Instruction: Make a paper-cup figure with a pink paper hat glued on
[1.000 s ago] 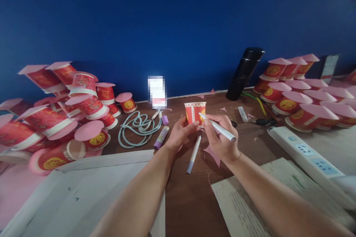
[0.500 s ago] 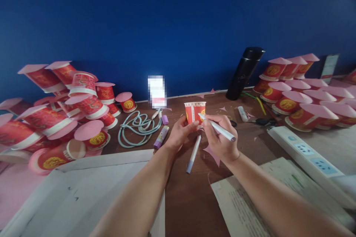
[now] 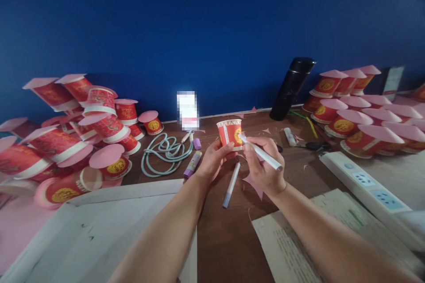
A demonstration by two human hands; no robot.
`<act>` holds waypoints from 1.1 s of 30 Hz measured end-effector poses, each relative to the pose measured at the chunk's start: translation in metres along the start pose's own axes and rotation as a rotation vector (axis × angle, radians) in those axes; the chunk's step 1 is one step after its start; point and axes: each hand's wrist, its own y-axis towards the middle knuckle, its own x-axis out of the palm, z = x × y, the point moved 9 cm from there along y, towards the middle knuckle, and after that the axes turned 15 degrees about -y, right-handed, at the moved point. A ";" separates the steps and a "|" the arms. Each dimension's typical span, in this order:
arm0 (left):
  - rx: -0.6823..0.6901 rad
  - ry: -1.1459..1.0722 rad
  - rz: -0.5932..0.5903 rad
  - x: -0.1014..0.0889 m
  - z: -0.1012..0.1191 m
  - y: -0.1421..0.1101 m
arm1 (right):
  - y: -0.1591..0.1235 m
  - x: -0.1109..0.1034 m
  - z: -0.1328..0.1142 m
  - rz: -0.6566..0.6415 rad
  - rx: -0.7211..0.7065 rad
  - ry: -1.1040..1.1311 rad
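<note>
A red paper cup (image 3: pixel 229 135) with a gold emblem and a zigzag pattern along its pale rim is gripped by my left hand (image 3: pixel 214 157), thumb across its front. My right hand (image 3: pixel 265 166) pinches a white marker pen (image 3: pixel 267 158), its tip at the cup's right side by the emblem; I cannot tell if it touches. Below the cup a second white pen (image 3: pixel 231 185) with a bluish end lies on the brown table (image 3: pixel 219 239). A pink paper scrap (image 3: pixel 255 186) sits partly under my right hand.
Red cups with pink paper tops pile up at left (image 3: pixel 106 128) and stand in rows at right (image 3: pixel 352 121). A looped cable (image 3: pixel 166 154), a glue stick (image 3: pixel 192 164), a black flask (image 3: pixel 292 90), a power strip (image 3: pixel 365 181) and printed papers (image 3: pixel 282 243) lie around.
The cup has turned and tilted slightly in my left hand, moving a little left, so more of its gold emblem shows. My right hand and its pen have barely moved.
</note>
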 end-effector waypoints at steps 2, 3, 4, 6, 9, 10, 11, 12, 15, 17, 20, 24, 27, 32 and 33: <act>-0.003 -0.010 -0.005 0.001 0.000 0.000 | 0.000 0.000 0.000 -0.002 0.000 0.000; -0.005 -0.013 -0.004 0.001 0.000 0.000 | -0.001 0.001 0.000 -0.006 0.000 0.006; -0.009 -0.014 -0.003 0.001 0.000 -0.001 | -0.001 0.001 0.001 -0.011 -0.001 0.013; -0.015 -0.017 -0.001 0.002 0.001 -0.001 | -0.001 0.002 0.000 -0.021 -0.010 0.026; -0.024 -0.021 -0.009 0.003 0.000 -0.001 | -0.001 0.002 -0.003 -0.034 -0.030 0.031; -0.027 -0.023 -0.012 0.003 0.000 -0.001 | 0.000 0.002 -0.004 -0.039 -0.035 0.030; -0.028 -0.026 -0.014 0.003 -0.001 -0.001 | 0.001 0.002 -0.006 -0.042 -0.039 0.028; -0.028 -0.030 -0.013 0.002 -0.001 -0.001 | 0.001 0.001 -0.007 -0.043 -0.043 0.026; -0.031 -0.055 0.004 0.000 -0.001 -0.001 | 0.002 0.000 -0.010 -0.036 -0.051 0.024; -0.045 -0.078 0.015 -0.002 -0.002 0.000 | 0.002 0.000 -0.011 -0.035 -0.056 0.024; -0.061 -0.107 0.024 -0.004 -0.003 0.000 | 0.001 0.000 -0.011 -0.033 -0.072 0.027; -0.066 -0.116 0.026 -0.005 -0.004 0.000 | 0.000 0.001 -0.011 -0.034 -0.084 0.042; -0.074 -0.107 0.006 -0.002 -0.004 0.000 | 0.000 0.001 -0.011 -0.032 -0.087 0.040; -0.074 -0.099 0.000 -0.001 -0.004 -0.001 | 0.001 0.001 -0.011 -0.033 -0.085 0.021; -0.072 -0.096 -0.002 -0.001 -0.004 -0.001 | 0.001 0.002 -0.011 -0.034 -0.085 0.020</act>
